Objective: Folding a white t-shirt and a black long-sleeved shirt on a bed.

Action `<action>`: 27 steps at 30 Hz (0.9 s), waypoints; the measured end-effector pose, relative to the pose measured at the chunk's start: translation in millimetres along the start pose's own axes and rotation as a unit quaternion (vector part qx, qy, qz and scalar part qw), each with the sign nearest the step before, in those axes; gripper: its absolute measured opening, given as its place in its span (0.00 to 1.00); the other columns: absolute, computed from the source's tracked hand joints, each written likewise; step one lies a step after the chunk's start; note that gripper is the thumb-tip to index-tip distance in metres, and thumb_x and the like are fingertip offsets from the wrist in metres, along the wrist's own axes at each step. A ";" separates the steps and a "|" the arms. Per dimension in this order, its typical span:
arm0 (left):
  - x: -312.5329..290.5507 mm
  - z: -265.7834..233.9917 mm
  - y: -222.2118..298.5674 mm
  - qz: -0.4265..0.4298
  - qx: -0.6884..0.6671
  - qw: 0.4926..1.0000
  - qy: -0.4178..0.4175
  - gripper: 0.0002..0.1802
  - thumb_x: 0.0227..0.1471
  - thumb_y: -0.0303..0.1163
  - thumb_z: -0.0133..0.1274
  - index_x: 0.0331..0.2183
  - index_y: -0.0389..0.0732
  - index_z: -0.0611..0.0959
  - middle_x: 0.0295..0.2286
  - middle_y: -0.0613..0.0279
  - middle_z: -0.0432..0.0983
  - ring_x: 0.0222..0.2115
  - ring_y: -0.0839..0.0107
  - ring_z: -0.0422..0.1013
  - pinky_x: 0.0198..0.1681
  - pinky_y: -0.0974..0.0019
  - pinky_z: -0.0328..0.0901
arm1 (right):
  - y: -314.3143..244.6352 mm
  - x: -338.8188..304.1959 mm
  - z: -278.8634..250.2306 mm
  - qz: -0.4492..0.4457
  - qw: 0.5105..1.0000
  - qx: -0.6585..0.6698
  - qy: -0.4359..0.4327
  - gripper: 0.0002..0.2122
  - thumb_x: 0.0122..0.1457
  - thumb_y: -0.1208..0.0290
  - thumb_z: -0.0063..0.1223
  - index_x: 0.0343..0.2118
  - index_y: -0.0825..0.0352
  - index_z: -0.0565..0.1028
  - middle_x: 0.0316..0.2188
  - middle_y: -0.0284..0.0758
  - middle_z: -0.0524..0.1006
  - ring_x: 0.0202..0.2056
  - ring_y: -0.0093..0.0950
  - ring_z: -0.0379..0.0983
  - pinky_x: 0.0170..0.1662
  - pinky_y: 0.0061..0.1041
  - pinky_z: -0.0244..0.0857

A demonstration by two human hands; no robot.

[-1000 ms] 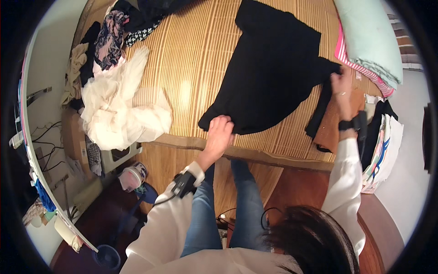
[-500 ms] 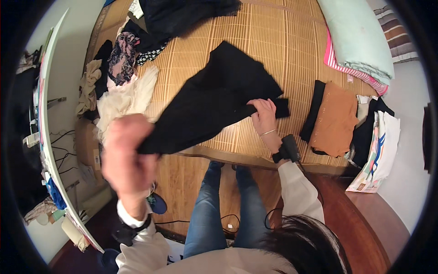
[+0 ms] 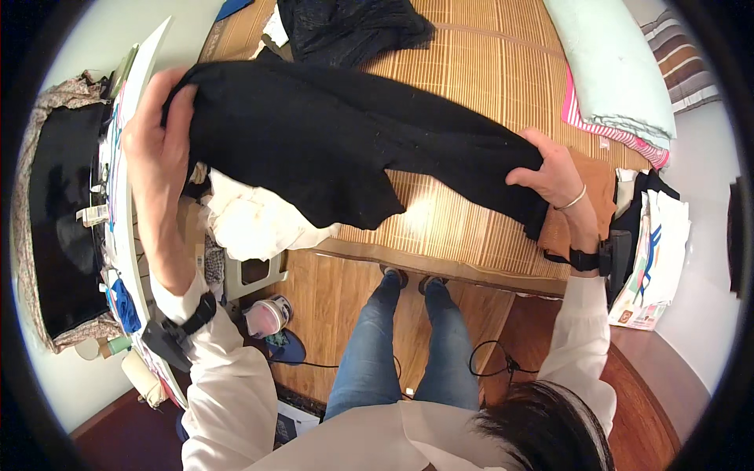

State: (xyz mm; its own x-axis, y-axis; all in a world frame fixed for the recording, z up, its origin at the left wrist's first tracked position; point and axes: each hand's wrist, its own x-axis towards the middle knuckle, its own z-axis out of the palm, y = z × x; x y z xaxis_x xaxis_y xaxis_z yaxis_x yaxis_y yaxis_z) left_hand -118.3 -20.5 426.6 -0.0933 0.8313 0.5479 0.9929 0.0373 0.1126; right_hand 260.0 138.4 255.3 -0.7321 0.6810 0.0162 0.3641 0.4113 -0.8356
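A plain black garment (image 3: 306,141) is stretched sideways above the mat-covered bed; whether it is trousers or a top I cannot tell. My left hand (image 3: 161,129) is closed on its wide end, the thumb in front and the fingers partly behind the cloth. At the right, my right hand (image 3: 556,174) pinches the long, narrower part near its end. A shorter piece with a straight edge hangs down in the middle. Beneath the left half, cream-white cloth (image 3: 255,216) shows. An orange-brown folded cloth (image 3: 598,184) lies just behind my right hand, partly covered by it.
Another black garment (image 3: 349,31) lies at the bed's far side. Pale green bedding (image 3: 609,59) is at the far right, white and patterned items (image 3: 660,243) at the right edge. A white panel (image 3: 129,169) stands close on the left. A tub (image 3: 269,315) and cables are on the floor.
My left hand has moved up and away, lifting and stretching the black garment. My right hand has shifted right with its end. The garment now covers much of the pile on the left.
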 end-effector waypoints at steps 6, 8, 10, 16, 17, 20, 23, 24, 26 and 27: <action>48.2 20.4 -0.4 0.106 -0.011 0.968 0.226 0.11 0.51 0.21 0.52 0.40 0.36 0.79 0.30 0.57 0.77 0.30 0.75 0.72 0.36 0.74 0.66 | 11.3 22.4 -80.0 -0.089 0.927 -0.251 0.262 0.15 0.45 0.77 0.58 0.38 0.69 0.74 0.34 0.40 0.75 0.38 0.34 0.73 0.44 0.27 0.65; 56.3 15.2 7.9 0.146 -0.010 0.935 0.322 0.12 0.52 0.18 0.50 0.40 0.32 0.78 0.34 0.56 0.77 0.34 0.71 0.73 0.39 0.71 0.68 | -6.7 13.5 -113.8 -0.097 0.881 -0.262 0.381 0.15 0.46 0.81 0.55 0.40 0.68 0.74 0.35 0.38 0.75 0.39 0.30 0.72 0.46 0.24 0.64; 52.7 5.6 29.4 0.154 -0.039 0.914 0.373 0.10 0.54 0.18 0.46 0.39 0.26 0.76 0.35 0.52 0.76 0.35 0.65 0.74 0.40 0.67 0.71 | -29.7 -9.1 -143.8 -0.057 0.859 -0.273 0.429 0.16 0.46 0.84 0.52 0.41 0.67 0.74 0.36 0.35 0.75 0.40 0.27 0.71 0.47 0.23 0.62; -22.3 40.0 18.4 0.183 0.010 0.979 0.088 0.10 0.44 0.18 0.49 0.33 0.32 0.76 0.32 0.51 0.73 0.35 0.57 0.71 0.38 0.61 0.66 | -2.3 -42.9 -86.8 -0.011 0.950 -0.241 0.197 0.19 0.36 0.89 0.45 0.35 0.67 0.74 0.33 0.38 0.73 0.39 0.34 0.71 0.47 0.27 0.63; -46.9 69.2 9.3 0.172 -0.008 0.984 0.042 0.12 0.39 0.18 0.51 0.32 0.35 0.77 0.31 0.53 0.72 0.33 0.57 0.70 0.35 0.61 0.66 | 21.0 -51.0 -66.2 -0.004 0.947 -0.273 0.168 0.18 0.35 0.88 0.50 0.34 0.67 0.74 0.32 0.39 0.73 0.38 0.37 0.71 0.45 0.29 0.64; -121.3 145.3 -8.8 0.146 -0.044 0.983 -0.102 0.14 0.35 0.24 0.52 0.31 0.39 0.76 0.31 0.58 0.70 0.33 0.61 0.67 0.36 0.62 0.62 | 99.7 -69.9 15.5 0.097 0.954 -0.281 0.038 0.17 0.38 0.81 0.58 0.36 0.65 0.73 0.32 0.40 0.71 0.39 0.41 0.69 0.43 0.35 0.65; -201.9 214.8 -33.2 0.129 -0.012 0.965 -0.229 0.09 0.42 0.28 0.46 0.31 0.42 0.75 0.31 0.61 0.67 0.35 0.65 0.65 0.39 0.63 0.59 | 155.8 -81.8 94.4 0.191 0.902 -0.360 -0.143 0.15 0.42 0.75 0.58 0.36 0.63 0.73 0.35 0.38 0.72 0.40 0.39 0.69 0.44 0.36 0.66; -223.6 235.0 -34.7 0.127 -0.008 0.954 -0.272 0.08 0.42 0.29 0.46 0.29 0.43 0.75 0.30 0.61 0.67 0.35 0.65 0.65 0.39 0.63 0.59 | 169.3 -88.3 112.2 0.197 0.905 -0.345 -0.154 0.13 0.43 0.74 0.58 0.35 0.63 0.73 0.35 0.38 0.72 0.41 0.39 0.69 0.44 0.37 0.65; -256.3 246.3 -45.4 0.122 0.008 0.938 -0.325 0.06 0.42 0.29 0.46 0.28 0.43 0.75 0.29 0.61 0.67 0.34 0.65 0.65 0.39 0.63 0.58 | 173.1 -90.5 138.5 0.191 0.922 -0.304 -0.142 0.13 0.45 0.74 0.59 0.35 0.65 0.73 0.35 0.40 0.72 0.42 0.39 0.69 0.44 0.36 0.65; -268.7 250.6 -44.8 0.121 0.015 0.931 -0.344 0.05 0.42 0.30 0.47 0.27 0.44 0.74 0.28 0.61 0.66 0.34 0.65 0.64 0.39 0.63 0.58 | 167.2 -87.8 138.4 0.202 0.920 -0.303 -0.148 0.13 0.45 0.73 0.59 0.35 0.66 0.72 0.36 0.40 0.73 0.42 0.39 0.70 0.44 0.36 0.66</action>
State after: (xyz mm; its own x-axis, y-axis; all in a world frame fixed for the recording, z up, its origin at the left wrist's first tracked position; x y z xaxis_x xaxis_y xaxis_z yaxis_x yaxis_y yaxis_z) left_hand -119.4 -106.6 66.6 0.1924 0.9753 -0.1084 0.9813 -0.1907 0.0264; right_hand 305.5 63.5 38.2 -0.5584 0.6947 -0.4535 0.8292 0.4835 -0.2804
